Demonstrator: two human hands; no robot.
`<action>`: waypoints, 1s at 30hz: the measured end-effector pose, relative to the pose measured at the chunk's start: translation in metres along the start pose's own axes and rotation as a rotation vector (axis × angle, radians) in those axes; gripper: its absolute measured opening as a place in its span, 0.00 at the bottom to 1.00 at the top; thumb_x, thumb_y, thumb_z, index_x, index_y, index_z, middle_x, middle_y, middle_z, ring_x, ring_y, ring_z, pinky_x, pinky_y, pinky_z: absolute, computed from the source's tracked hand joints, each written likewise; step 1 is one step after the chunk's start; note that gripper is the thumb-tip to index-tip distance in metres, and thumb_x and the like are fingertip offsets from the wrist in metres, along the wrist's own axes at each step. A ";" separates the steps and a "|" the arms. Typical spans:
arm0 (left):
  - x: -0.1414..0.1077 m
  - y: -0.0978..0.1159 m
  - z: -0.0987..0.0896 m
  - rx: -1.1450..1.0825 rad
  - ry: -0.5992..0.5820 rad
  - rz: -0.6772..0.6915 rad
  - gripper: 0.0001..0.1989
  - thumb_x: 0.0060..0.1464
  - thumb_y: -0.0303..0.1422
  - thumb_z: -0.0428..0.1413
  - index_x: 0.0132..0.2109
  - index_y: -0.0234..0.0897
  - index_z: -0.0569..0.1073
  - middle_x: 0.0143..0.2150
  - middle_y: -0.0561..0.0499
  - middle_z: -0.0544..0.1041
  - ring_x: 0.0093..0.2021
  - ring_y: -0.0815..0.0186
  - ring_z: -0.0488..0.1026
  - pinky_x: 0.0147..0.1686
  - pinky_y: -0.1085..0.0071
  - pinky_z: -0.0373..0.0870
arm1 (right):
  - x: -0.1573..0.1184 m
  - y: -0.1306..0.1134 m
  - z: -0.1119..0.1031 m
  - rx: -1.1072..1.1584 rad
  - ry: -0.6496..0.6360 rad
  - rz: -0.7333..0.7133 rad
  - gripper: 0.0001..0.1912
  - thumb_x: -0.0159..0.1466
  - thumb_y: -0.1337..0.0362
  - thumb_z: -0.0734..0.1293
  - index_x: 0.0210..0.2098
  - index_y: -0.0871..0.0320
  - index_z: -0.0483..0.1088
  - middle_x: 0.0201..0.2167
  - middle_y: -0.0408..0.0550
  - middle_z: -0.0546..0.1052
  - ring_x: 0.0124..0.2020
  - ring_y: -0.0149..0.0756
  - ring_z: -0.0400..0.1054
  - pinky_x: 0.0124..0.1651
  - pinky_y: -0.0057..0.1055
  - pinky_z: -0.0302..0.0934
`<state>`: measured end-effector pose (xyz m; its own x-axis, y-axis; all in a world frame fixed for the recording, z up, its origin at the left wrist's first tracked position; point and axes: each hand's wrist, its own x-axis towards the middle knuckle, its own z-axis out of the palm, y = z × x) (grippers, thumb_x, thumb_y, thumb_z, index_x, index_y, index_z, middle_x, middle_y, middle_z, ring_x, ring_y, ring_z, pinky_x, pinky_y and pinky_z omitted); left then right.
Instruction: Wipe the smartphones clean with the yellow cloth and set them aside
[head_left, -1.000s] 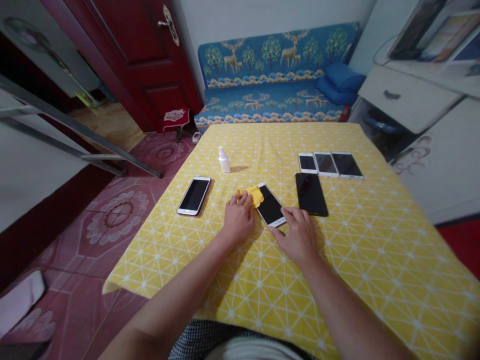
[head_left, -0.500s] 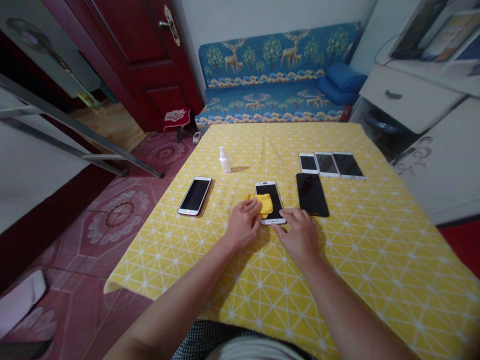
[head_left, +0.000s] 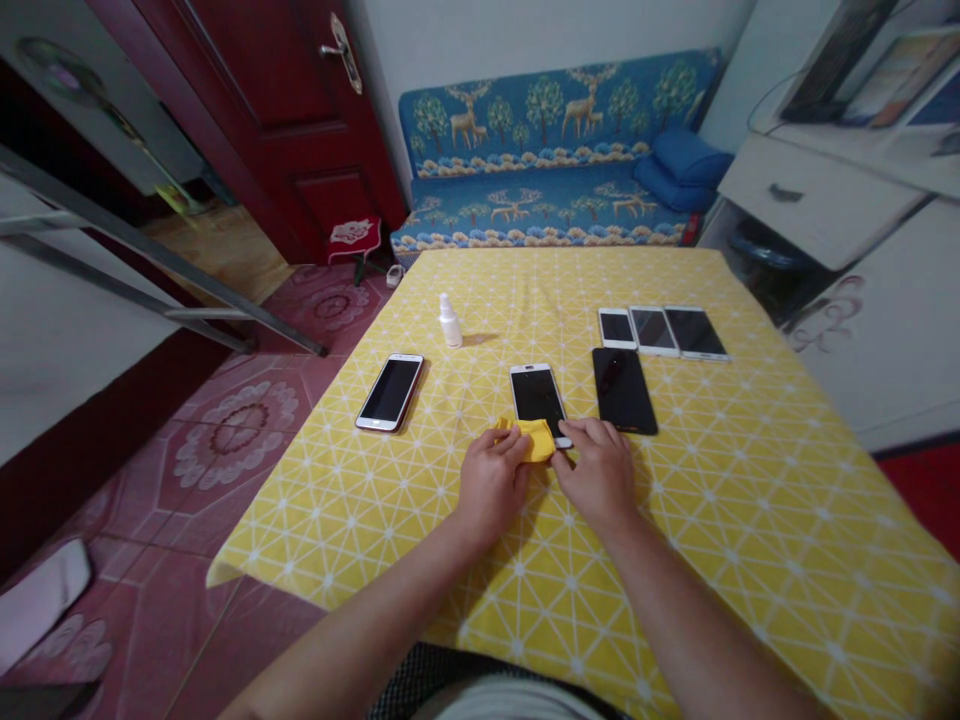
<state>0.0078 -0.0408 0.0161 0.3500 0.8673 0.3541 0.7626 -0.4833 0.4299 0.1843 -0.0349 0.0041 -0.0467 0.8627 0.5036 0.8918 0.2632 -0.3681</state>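
Observation:
A white-framed smartphone (head_left: 537,398) lies face up in the middle of the yellow patterned tablecloth (head_left: 720,500). My left hand (head_left: 493,485) pinches a yellow cloth (head_left: 534,438) against the phone's lower edge. My right hand (head_left: 598,472) rests its fingertips on the phone's lower right corner. Just right of that hand lies a black smartphone (head_left: 624,390). Farther left is another white-framed phone (head_left: 389,393), and a small white spray bottle (head_left: 450,322) stands beyond it.
Three more phones (head_left: 654,331) lie in a row at the far right of the table. A blue patterned sofa (head_left: 540,190) stands behind the table, a dark red door (head_left: 262,130) to the left, and a white drawer unit (head_left: 817,195) to the right. Red patterned tiles (head_left: 225,440) cover the floor.
The yellow cloth has slid down off the phone's screen to its lower edge, drawn toward me by my left hand. My right hand and the phone have barely moved.

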 end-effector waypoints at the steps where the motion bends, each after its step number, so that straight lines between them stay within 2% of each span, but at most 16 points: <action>1: 0.001 0.000 -0.001 0.010 -0.009 -0.008 0.14 0.58 0.25 0.55 0.49 0.40 0.77 0.54 0.45 0.81 0.54 0.51 0.75 0.54 0.50 0.76 | 0.000 0.000 -0.001 -0.003 0.003 -0.006 0.15 0.60 0.69 0.67 0.46 0.55 0.79 0.43 0.52 0.81 0.46 0.49 0.72 0.51 0.46 0.68; 6: 0.008 0.005 -0.001 0.049 -0.055 -0.068 0.15 0.58 0.29 0.57 0.52 0.38 0.75 0.55 0.42 0.80 0.54 0.48 0.73 0.53 0.48 0.75 | 0.000 0.001 -0.003 0.045 0.021 -0.014 0.13 0.62 0.69 0.66 0.43 0.55 0.80 0.43 0.51 0.84 0.46 0.47 0.76 0.53 0.47 0.69; 11: 0.016 0.009 0.005 0.134 -0.063 -0.120 0.21 0.57 0.39 0.61 0.56 0.37 0.73 0.60 0.35 0.74 0.59 0.42 0.69 0.55 0.44 0.71 | -0.002 0.000 -0.003 0.120 0.017 -0.048 0.22 0.58 0.71 0.63 0.50 0.55 0.78 0.45 0.52 0.84 0.47 0.45 0.78 0.56 0.46 0.70; 16: 0.027 0.013 0.007 0.243 -0.082 -0.198 0.31 0.57 0.46 0.61 0.61 0.32 0.70 0.63 0.30 0.69 0.62 0.38 0.65 0.57 0.44 0.68 | -0.004 -0.002 0.000 0.197 -0.058 -0.075 0.29 0.58 0.73 0.62 0.57 0.61 0.74 0.51 0.56 0.82 0.50 0.46 0.78 0.55 0.43 0.73; 19: 0.033 0.017 0.005 0.281 -0.105 -0.257 0.28 0.61 0.46 0.56 0.62 0.33 0.70 0.62 0.32 0.69 0.61 0.41 0.66 0.55 0.47 0.68 | -0.003 -0.002 0.002 0.236 -0.105 -0.079 0.32 0.57 0.74 0.61 0.60 0.59 0.72 0.54 0.55 0.81 0.52 0.44 0.77 0.57 0.42 0.73; 22: 0.036 0.019 0.004 0.319 -0.105 -0.281 0.24 0.63 0.41 0.54 0.63 0.35 0.69 0.62 0.34 0.69 0.61 0.44 0.66 0.56 0.49 0.67 | -0.002 0.001 0.004 0.278 -0.111 -0.087 0.32 0.57 0.75 0.61 0.60 0.58 0.72 0.55 0.54 0.80 0.53 0.45 0.77 0.57 0.44 0.73; 26: 0.035 0.005 0.001 0.312 -0.134 -0.196 0.25 0.61 0.39 0.55 0.62 0.33 0.71 0.62 0.32 0.69 0.60 0.43 0.66 0.56 0.48 0.67 | -0.002 0.006 0.005 0.406 -0.085 -0.019 0.26 0.62 0.74 0.60 0.58 0.58 0.73 0.49 0.54 0.83 0.49 0.42 0.79 0.54 0.42 0.74; 30: 0.030 -0.031 -0.015 0.153 -0.190 0.066 0.25 0.56 0.36 0.60 0.61 0.37 0.73 0.63 0.36 0.70 0.61 0.46 0.67 0.59 0.48 0.68 | 0.001 0.007 0.000 0.407 0.031 -0.020 0.19 0.65 0.69 0.64 0.54 0.56 0.75 0.48 0.54 0.82 0.50 0.43 0.77 0.55 0.44 0.73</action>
<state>-0.0138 -0.0013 0.0259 0.4871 0.8481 0.2085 0.8029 -0.5288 0.2752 0.1905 -0.0324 0.0015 -0.0436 0.8440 0.5346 0.6398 0.4346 -0.6339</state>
